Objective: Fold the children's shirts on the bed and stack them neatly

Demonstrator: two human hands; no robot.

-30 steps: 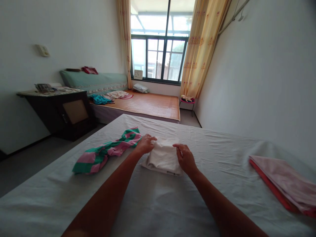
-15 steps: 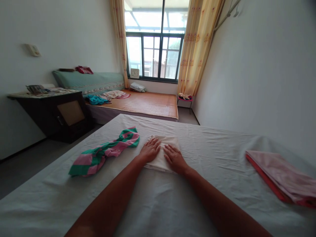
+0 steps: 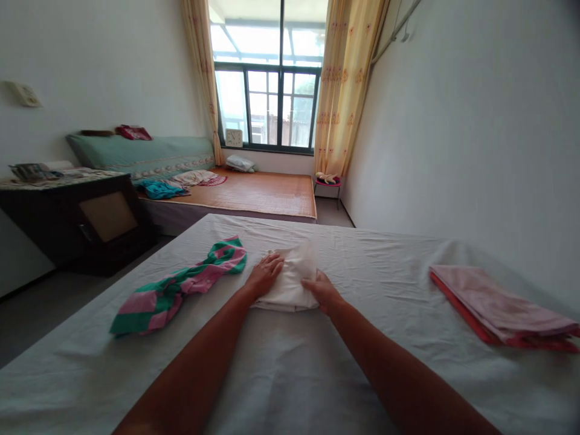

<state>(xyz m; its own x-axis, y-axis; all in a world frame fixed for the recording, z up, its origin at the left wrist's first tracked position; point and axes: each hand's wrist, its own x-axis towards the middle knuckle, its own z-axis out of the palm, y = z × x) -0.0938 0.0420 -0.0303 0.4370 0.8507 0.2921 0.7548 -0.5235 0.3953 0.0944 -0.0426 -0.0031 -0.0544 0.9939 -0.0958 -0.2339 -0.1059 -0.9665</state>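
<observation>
A folded cream-white cloth garment [image 3: 292, 290] lies in front of me on the white-sheeted surface [image 3: 371, 266]. My left hand [image 3: 266, 275] rests flat on its left part, fingers stretched out. On the right side, my right hand [image 3: 322, 290] grips the edge, thumb on top and the other fingers hidden beneath. The far right corner of the cloth stands lifted and slightly blurred. To the left lies a crumpled pink and green checked garment [image 3: 181, 287], apart from both hands.
Folded pink and red cloths [image 3: 493, 302] lie at the right. Beyond the sheeted surface stands a bed with a woven mat [image 3: 267, 187], holding a blue cloth [image 3: 161, 190]. A dark cabinet [image 3: 67, 211] is at the left, a small stool [image 3: 328, 181] by the curtain.
My right hand has gone from lying flat on the cream-white cloth to gripping its right edge, raising the far corner. My left hand stays flat. The view has turned slightly right.
</observation>
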